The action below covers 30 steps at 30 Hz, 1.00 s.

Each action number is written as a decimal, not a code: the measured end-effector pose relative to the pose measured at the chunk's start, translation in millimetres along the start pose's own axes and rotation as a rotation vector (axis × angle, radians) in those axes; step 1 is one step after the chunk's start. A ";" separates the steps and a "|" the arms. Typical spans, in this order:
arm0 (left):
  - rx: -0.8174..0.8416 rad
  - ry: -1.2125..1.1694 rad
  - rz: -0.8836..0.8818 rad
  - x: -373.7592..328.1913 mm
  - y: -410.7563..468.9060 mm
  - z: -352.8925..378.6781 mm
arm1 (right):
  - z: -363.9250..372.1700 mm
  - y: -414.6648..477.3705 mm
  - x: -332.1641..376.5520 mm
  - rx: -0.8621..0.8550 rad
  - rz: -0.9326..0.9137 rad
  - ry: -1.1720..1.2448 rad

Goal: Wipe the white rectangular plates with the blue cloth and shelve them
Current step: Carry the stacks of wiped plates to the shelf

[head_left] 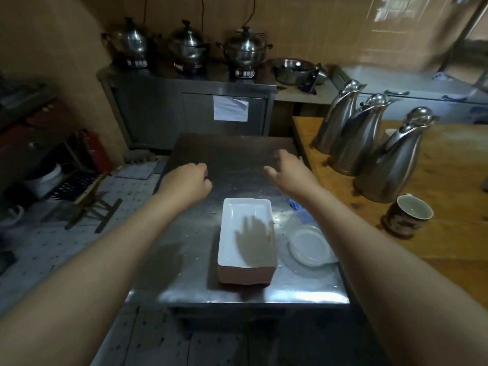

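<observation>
Nearest to me, the stack of white rectangular plates (pixel 247 233) stands on the steel table (pixel 184 286), with round plates (pixel 309 244) just beside it on the right. The blue cloth (pixel 297 208) lies behind those, partly hidden by my right forearm (pixel 369 247). Further, my left hand (pixel 188 180) hovers with fingers curled and holds nothing; my right hand (pixel 287 170) is spread wide, empty.

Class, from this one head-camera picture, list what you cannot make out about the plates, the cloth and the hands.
Head view only.
1. Blue cloth: mostly hidden behind the right forearm; only a corner shows.
2. Stack of white rectangular plates: edges blurred, so no count.
3. Left hand: fingers curl under, away from camera; grip unclear.
4. Wooden table: cut off by the right edge.
</observation>
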<state>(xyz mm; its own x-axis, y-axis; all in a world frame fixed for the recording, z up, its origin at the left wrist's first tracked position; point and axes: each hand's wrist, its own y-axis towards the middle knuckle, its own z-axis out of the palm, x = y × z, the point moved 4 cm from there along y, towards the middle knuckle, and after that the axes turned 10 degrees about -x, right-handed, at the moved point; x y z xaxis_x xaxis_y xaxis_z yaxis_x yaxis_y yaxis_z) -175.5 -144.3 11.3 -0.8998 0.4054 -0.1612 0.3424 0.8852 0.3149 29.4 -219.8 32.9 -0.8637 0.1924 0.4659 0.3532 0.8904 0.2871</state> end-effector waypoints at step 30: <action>0.379 -1.508 -0.814 -10.7 -92.7 185.4 | 187.5 -85.9 -118.0 0.354 0.625 1.153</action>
<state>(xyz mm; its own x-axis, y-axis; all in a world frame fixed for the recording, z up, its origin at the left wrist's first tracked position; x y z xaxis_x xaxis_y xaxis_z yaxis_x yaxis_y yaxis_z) -147.5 -188.5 -189.6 0.0806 -0.4839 -0.8714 0.2086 0.8631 -0.4600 33.5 -241.6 -203.6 0.2569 0.3034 0.9176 0.3101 0.8733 -0.3757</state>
